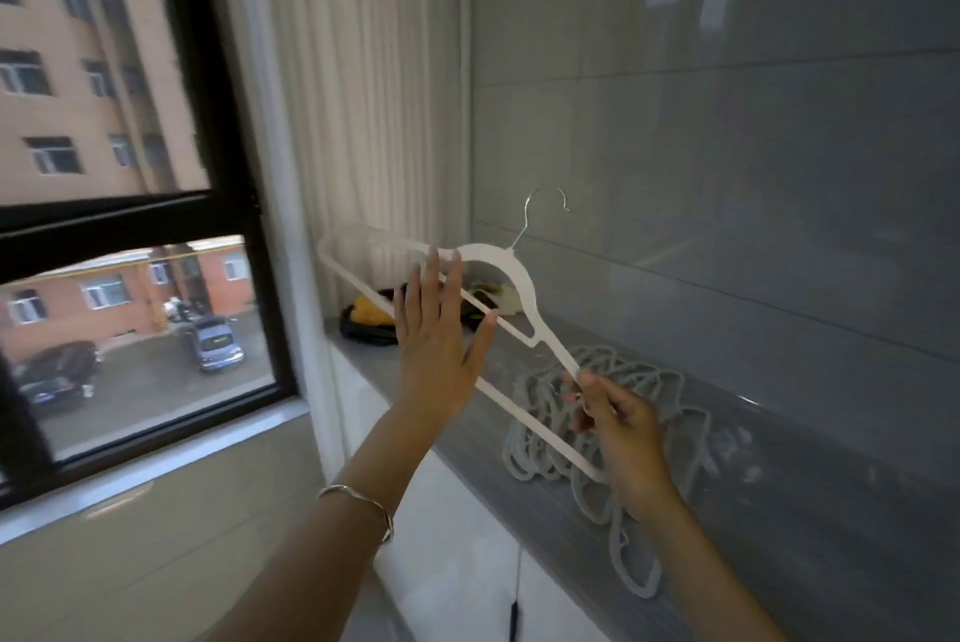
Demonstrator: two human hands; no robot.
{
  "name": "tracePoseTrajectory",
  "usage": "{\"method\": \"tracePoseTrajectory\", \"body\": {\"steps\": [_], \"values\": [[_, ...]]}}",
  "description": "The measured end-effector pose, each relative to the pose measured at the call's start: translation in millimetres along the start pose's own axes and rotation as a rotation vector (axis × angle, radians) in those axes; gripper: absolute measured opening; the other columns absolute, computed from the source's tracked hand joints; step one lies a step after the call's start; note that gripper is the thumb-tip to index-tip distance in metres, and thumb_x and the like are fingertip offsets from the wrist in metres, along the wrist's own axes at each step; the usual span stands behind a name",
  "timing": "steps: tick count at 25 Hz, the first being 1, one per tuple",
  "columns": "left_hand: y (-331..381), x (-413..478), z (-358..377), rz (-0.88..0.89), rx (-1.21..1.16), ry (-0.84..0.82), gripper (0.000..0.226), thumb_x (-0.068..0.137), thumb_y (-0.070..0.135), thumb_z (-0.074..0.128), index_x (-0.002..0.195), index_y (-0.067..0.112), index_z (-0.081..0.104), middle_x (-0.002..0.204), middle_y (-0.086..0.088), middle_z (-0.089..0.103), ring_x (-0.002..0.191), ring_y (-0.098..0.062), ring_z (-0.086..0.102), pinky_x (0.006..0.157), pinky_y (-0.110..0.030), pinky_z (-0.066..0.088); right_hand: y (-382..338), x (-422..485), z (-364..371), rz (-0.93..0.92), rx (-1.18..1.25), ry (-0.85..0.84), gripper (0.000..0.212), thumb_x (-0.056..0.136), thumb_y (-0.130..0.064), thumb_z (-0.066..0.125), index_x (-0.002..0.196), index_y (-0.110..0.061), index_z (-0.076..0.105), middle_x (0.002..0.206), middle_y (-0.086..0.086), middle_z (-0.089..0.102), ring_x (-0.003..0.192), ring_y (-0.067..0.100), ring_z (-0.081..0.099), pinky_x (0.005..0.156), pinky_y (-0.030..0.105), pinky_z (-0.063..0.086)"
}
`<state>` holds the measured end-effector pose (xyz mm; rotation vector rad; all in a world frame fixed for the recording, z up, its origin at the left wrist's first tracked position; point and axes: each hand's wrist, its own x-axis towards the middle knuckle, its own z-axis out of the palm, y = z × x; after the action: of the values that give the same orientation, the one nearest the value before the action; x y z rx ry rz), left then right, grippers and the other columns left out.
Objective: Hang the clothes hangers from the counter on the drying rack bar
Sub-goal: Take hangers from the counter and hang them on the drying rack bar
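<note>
A white hanger (511, 272) with a metal hook is held up above the grey counter (769, 527), tilted with its hook pointing up toward the tiled wall. My right hand (618, 428) pinches the hanger's near shoulder end. My left hand (441, 335) is raised with straight fingers spread in front of the hanger's bars, the fingertips over the upper bar. A pile of several pale hangers (623, 433) lies on the counter below my right hand. No drying rack bar is in view.
A dark dish with yellow and dark items (369, 322) sits at the counter's far end by the white curtain (358, 85). A black-framed window (218, 122) is on the left, white cabinet doors (467, 563) lie under the counter.
</note>
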<state>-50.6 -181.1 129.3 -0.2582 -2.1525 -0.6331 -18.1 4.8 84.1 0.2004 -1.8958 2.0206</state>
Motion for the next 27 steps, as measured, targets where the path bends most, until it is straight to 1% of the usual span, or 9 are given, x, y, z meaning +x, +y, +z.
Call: {"method": "tracePoseTrajectory", "body": {"steps": [4, 8, 12, 14, 16, 20, 22, 24, 27], "values": [[9.1, -11.6, -108.1, 0.035, 0.273, 0.211, 0.069, 0.093, 0.059, 0.018, 0.148, 0.018, 0.022, 0.156, -0.008, 0.019, 0.144, -0.023, 0.006, 0.116, -0.037, -0.004, -50.7, -30.8, 33.9, -0.056, 0.142, -0.248, 0.023, 0.091, -0.019, 0.053, 0.079, -0.018, 0.072, 0.066, -0.005, 0.068, 0.052, 0.007, 0.050, 0.055, 0.020, 0.047], [36.8, -61.6, -221.4, -0.047, 0.527, 0.363, 0.063, 0.092, 0.051, 0.036, 0.139, 0.010, 0.040, 0.138, -0.013, 0.047, 0.134, -0.032, 0.034, 0.113, -0.046, 0.018, -97.3, -82.2, 58.2, -0.175, 0.216, -0.546, 0.024, 0.091, -0.016, 0.051, 0.078, -0.019, 0.071, 0.065, -0.008, 0.068, 0.051, 0.005, 0.051, 0.054, 0.015, 0.046], [86.7, -126.9, -341.1, -0.195, 0.714, 0.367, 0.042, 0.091, 0.046, 0.045, 0.112, 0.012, 0.057, 0.098, -0.008, 0.057, 0.092, -0.030, 0.056, 0.080, -0.034, 0.034, -135.1, -142.6, 86.2, -0.268, 0.230, -0.846, 0.024, 0.088, -0.021, 0.058, 0.071, -0.029, 0.072, 0.063, -0.003, 0.066, 0.051, 0.006, 0.052, 0.053, 0.017, 0.045], [113.1, -158.1, -400.5, -0.311, 0.744, 0.314, 0.032, 0.090, 0.045, 0.052, 0.097, 0.014, 0.056, 0.080, 0.001, 0.055, 0.070, -0.026, 0.055, 0.062, -0.032, 0.036, -155.7, -173.8, 108.3, -0.305, 0.243, -0.919, 0.020, 0.087, -0.019, 0.061, 0.070, -0.024, 0.070, 0.057, -0.005, 0.065, 0.050, 0.004, 0.053, 0.054, 0.014, 0.044], [137.6, -189.7, -454.7, -0.379, 0.737, 0.260, 0.032, 0.087, 0.046, 0.056, 0.086, 0.015, 0.054, 0.065, 0.002, 0.057, 0.057, -0.023, 0.053, 0.052, -0.032, 0.037, -174.6, -205.5, 130.8, -0.330, 0.302, -0.946, 0.025, 0.085, -0.004, 0.061, 0.068, -0.021, 0.069, 0.051, -0.011, 0.063, 0.049, -0.001, 0.054, 0.054, 0.009, 0.043], [176.4, -260.6, -550.0, -0.508, 0.498, 0.222, 0.034, 0.080, 0.050, 0.056, 0.078, 0.016, 0.057, 0.062, 0.002, 0.064, 0.048, -0.011, 0.058, 0.051, -0.026, 0.048, -212.6, -282.7, 177.0, -0.382, 0.364, -1.068, 0.024, 0.080, 0.005, 0.063, 0.078, -0.018, 0.069, 0.051, -0.017, 0.064, 0.051, -0.005, 0.057, 0.058, 0.004, 0.043], [186.9, -298.4, -593.7, -0.595, 0.473, 0.226, 0.030, 0.083, 0.043, 0.055, 0.075, 0.014, 0.061, 0.057, 0.006, 0.064, 0.046, -0.006, 0.057, 0.050, -0.021, 0.048, -229.6, -324.9, 202.8, -0.407, 0.377, -1.125, 0.022, 0.079, 0.001, 0.065, 0.071, -0.019, 0.070, 0.054, -0.015, 0.066, 0.053, -0.002, 0.058, 0.059, 0.007, 0.044], [193.4, -338.7, -636.6, -0.692, 0.430, 0.276, 0.028, 0.089, 0.032, 0.055, 0.069, 0.014, 0.061, 0.049, 0.009, 0.061, 0.042, -0.003, 0.054, 0.046, -0.016, 0.045, -247.1, -374.1, 230.0, -0.419, 0.390, -1.144, 0.018, 0.079, -0.005, 0.068, 0.068, -0.020, 0.069, 0.059, -0.015, 0.067, 0.057, 0.000, 0.058, 0.061, 0.010, 0.046], [197.3, -399.1, -702.7, -0.796, 0.405, 0.425, 0.028, 0.093, 0.025, 0.056, 0.071, 0.010, 0.065, 0.051, 0.007, 0.062, 0.043, -0.004, 0.054, 0.045, -0.016, 0.046, -275.7, -459.4, 269.5, -0.386, 0.477, -1.114, 0.012, 0.083, -0.009, 0.066, 0.087, -0.021, 0.067, 0.083, -0.022, 0.068, 0.078, -0.015, 0.058, 0.074, 0.002, 0.041]]}}
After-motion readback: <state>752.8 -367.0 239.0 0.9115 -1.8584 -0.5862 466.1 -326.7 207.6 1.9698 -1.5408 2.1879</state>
